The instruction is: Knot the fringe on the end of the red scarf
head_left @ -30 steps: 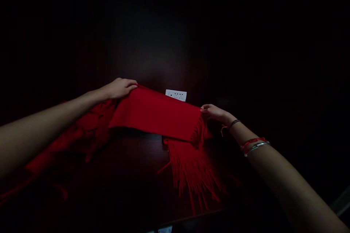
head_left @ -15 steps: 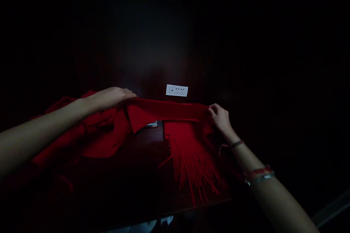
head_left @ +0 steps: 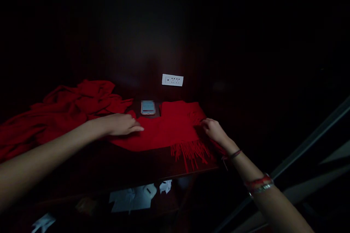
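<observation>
A red fringed scarf (head_left: 164, 131) lies across the dark tabletop, bunched up at the left and laid in flat layers at the right. Fringe hangs toward the table's front edge. On the near left part of the flat strip, my left hand (head_left: 121, 124) grips the cloth, thumb pointing right and the other fingers partly hidden. At the strip's right end, my right hand (head_left: 213, 129) pinches the scarf's edge beside the fringe. A bracelet and bands circle my right wrist and forearm.
A phone (head_left: 148, 107) with a lit screen lies behind the strip. A white wall socket (head_left: 172, 80) sits above the table. Below the table edge (head_left: 131, 184) are white papers (head_left: 131, 199) and a crumpled white piece (head_left: 165, 186). The surroundings are very dark.
Both hands have lowered the stretched strip of scarf toward me, from raised to lying over the folded layers. The phone behind it now shows fully. The view has tilted down.
</observation>
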Action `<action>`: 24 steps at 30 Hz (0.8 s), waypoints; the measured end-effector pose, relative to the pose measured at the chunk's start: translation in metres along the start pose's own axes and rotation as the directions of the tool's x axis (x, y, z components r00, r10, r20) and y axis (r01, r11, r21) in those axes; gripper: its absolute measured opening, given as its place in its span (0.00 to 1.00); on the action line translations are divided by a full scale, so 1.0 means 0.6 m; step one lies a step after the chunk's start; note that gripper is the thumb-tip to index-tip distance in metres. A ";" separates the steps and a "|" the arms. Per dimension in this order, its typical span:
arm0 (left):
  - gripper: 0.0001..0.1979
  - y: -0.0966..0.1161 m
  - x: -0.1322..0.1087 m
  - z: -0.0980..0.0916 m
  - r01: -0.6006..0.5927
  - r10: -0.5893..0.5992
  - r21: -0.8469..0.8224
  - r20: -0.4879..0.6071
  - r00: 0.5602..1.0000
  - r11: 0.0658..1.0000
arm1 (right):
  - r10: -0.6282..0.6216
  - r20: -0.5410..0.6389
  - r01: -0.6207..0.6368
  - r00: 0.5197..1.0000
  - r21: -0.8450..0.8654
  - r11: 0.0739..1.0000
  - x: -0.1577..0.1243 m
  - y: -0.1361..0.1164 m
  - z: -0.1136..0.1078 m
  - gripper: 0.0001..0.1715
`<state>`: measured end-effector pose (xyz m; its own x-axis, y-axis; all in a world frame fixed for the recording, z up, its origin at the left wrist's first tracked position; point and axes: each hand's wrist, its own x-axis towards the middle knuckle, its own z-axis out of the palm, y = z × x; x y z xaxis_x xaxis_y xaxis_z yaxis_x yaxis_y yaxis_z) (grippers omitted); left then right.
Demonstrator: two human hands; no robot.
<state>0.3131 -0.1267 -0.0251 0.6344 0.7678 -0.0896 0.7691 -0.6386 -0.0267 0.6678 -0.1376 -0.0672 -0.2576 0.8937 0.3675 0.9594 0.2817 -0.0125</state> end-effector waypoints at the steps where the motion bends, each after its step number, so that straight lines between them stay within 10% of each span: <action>1: 0.25 0.012 0.028 -0.001 0.017 -0.018 -0.010 -0.095 0.995 1.000 | -0.024 0.017 0.024 1.000 0.023 0.999 0.024 0.005 0.000 0.13; 5: 0.26 0.062 0.136 0.056 0.018 -0.054 -0.117 -0.313 0.948 0.993 | -0.223 0.113 0.228 0.968 -0.036 0.973 0.107 0.001 0.026 0.14; 11: 0.29 0.073 0.186 0.154 0.211 -0.244 -0.207 -0.149 0.958 0.955 | -0.262 0.307 0.328 0.915 -0.187 0.926 0.154 0.014 0.068 0.13; 20: 0.30 0.072 0.188 0.152 0.251 -0.279 -0.200 -0.124 0.952 0.947 | -0.017 0.278 0.114 0.960 -0.338 0.934 0.163 0.128 0.029 0.11; 24: 0.29 0.071 0.188 0.159 0.223 -0.263 -0.200 -0.199 0.944 0.954 | -0.230 0.219 0.278 0.948 -0.222 0.935 0.182 0.084 0.039 0.13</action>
<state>0.4099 -0.0723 -0.1314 0.4122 0.9030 0.1210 0.8910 -0.4273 0.1537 0.6853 -0.0179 -0.0495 -0.4896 0.8593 0.1477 0.8507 0.4337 0.2969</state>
